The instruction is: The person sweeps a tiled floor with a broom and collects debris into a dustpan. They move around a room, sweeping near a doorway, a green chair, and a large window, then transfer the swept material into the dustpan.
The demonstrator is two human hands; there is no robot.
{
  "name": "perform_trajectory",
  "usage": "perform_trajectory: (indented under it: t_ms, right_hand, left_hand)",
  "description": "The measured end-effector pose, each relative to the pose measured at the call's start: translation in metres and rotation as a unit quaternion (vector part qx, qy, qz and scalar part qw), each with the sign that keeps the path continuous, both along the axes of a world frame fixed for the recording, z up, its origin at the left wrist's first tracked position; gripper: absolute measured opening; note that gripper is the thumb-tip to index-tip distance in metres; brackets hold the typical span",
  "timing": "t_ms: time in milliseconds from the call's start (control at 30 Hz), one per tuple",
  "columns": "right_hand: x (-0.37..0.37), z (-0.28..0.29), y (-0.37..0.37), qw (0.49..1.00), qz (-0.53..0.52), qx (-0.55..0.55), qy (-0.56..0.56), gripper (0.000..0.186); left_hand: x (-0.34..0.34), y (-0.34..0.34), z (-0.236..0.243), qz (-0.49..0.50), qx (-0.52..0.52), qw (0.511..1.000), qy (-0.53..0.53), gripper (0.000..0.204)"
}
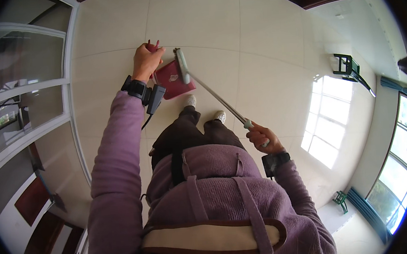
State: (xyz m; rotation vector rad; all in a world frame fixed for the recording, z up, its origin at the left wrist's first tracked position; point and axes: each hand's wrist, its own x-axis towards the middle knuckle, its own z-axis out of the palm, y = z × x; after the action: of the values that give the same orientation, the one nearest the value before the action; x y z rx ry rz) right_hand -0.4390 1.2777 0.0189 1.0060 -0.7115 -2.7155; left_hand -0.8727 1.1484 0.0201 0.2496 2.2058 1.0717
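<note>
My left hand point(148, 61), fingers wrapped round the red handle point(154, 45) of a dustpan, is raised at upper centre. Below it the red dustpan point(173, 83) faces up, with its far part behind a pale broom head point(182, 66) that has dark bristles and lies over the pan's right side. The broom's metal pole point(215, 95) runs diagonally down to my right hand point(265, 138), which is closed on the pale green grip at its end. My shoes point(219, 116) stand just below the pan.
Pale tiles point(272, 29) surround me, with window light reflected at right. A glass partition point(23, 60) is on the left. A dark folded frame point(346, 68) stands at the right wall, a small green stool point(340, 201) lower right, near windows with blue curtains point(368, 214).
</note>
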Motion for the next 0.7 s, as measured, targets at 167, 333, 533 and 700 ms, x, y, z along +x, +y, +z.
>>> perform_trajectory:
  t_ms: [167,333,533,700]
  right_hand:
    - [-0.005,-0.010,-0.018,0.936,0.165,0.305,-0.056,0.064]
    - [-0.029,-0.066,-0.042,0.857,0.275,0.429,-0.077,0.059]
    - [-0.014,-0.064,-0.033,0.999,-0.032,0.031,0.029,0.018]
    - [0.011,-0.038,-0.001,0.955,0.008,0.296,0.031,0.038]
  left_hand:
    - [-0.002,-0.001,0.003,-0.006,0.003,1.000,0.007,0.033]
    - [-0.003,-0.001,-0.005,-0.013,0.006,1.000,0.017,0.034]
    - [-0.004,-0.003,-0.014,0.000,0.042,0.999,-0.020,0.029]
    - [-0.014,-0.003,-0.007,-0.004,0.023,1.000,-0.014,0.032]
